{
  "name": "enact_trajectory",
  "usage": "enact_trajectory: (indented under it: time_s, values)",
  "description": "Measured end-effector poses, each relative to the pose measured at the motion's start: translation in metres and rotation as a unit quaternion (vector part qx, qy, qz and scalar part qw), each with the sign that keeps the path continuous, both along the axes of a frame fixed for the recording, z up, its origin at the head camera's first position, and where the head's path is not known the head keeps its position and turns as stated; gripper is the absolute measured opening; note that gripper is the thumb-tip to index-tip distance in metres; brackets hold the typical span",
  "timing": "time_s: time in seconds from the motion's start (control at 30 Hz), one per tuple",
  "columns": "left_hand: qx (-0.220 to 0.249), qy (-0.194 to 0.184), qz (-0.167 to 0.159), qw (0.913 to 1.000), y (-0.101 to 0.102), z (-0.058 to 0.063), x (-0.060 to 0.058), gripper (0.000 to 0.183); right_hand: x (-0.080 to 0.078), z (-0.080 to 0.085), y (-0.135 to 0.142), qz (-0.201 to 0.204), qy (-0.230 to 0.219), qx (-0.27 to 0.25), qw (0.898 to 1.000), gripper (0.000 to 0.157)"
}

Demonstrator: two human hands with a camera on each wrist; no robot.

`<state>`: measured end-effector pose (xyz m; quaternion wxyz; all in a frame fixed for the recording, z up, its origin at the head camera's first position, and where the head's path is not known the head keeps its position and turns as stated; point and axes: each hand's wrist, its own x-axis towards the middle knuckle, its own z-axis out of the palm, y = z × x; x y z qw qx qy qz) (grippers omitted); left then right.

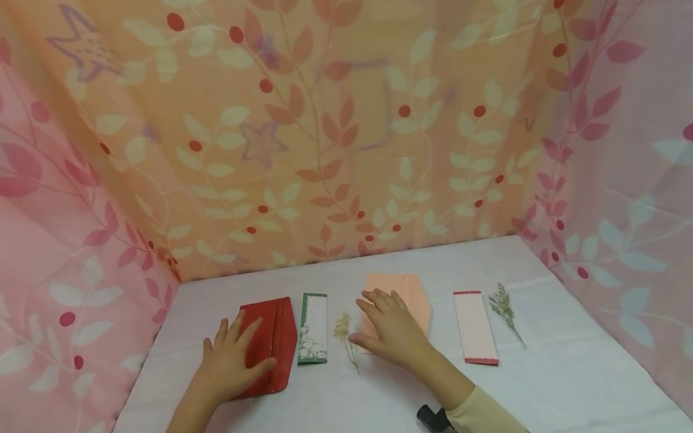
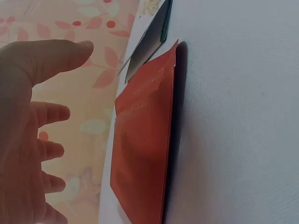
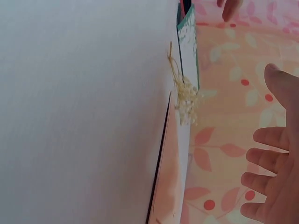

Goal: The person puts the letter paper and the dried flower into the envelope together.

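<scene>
My left hand [image 1: 229, 360] hovers over a red envelope [image 1: 285, 348], its fingers spread. In the left wrist view a gap shows between that hand [image 2: 21, 112] and the envelope [image 2: 145, 140]. Above a peach envelope [image 1: 417, 302] is my right hand [image 1: 394, 331], fingers extended and holding nothing; it covers part of the envelope. The right wrist view has the same hand [image 3: 280, 163] apart from the peach envelope [image 3: 169, 182]. Between the two envelopes lie a green-edged floral card [image 1: 315, 327] and a sprig of dried yellow flowers [image 1: 344, 331].
Right of the peach envelope lie a pale pink card [image 1: 475, 328] with red ends and a dried green sprig [image 1: 502, 306]. A black curved object [image 1: 433, 419] is by the right forearm. Patterned curtains [image 1: 327, 114] border the white tabletop [image 1: 374, 402].
</scene>
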<state>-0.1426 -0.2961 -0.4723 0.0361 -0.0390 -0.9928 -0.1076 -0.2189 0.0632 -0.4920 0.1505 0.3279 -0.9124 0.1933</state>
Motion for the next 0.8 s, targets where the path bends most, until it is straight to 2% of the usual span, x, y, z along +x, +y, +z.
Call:
enact_trajectory:
  time_s: [0.2, 0.4, 0.6, 0.8]
  values:
    - [0.004, -0.007, -0.013, 0.9999, 0.0, -0.004, -0.003, 0.088, 0.001, 0.003, -0.016, 0.006, -0.049, -0.02, 0.999, 0.077]
    - [0.012, -0.03, -0.008, 0.9994, 0.001, -0.007, -0.008, 0.078, -0.001, 0.003, -0.03, 0.014, -0.078, -0.037, 0.996, 0.074]
    - [0.024, -0.041, -0.023, 0.9986, 0.003, -0.009, -0.014, 0.07, -0.007, -0.006, -0.041, 0.016, -0.098, -0.041, 0.994, 0.072]
    - [0.037, -0.072, -0.017, 0.9966, -0.004, -0.012, -0.016, 0.073, -0.011, -0.009, -0.051, 0.017, -0.111, -0.027, 0.993, 0.071]
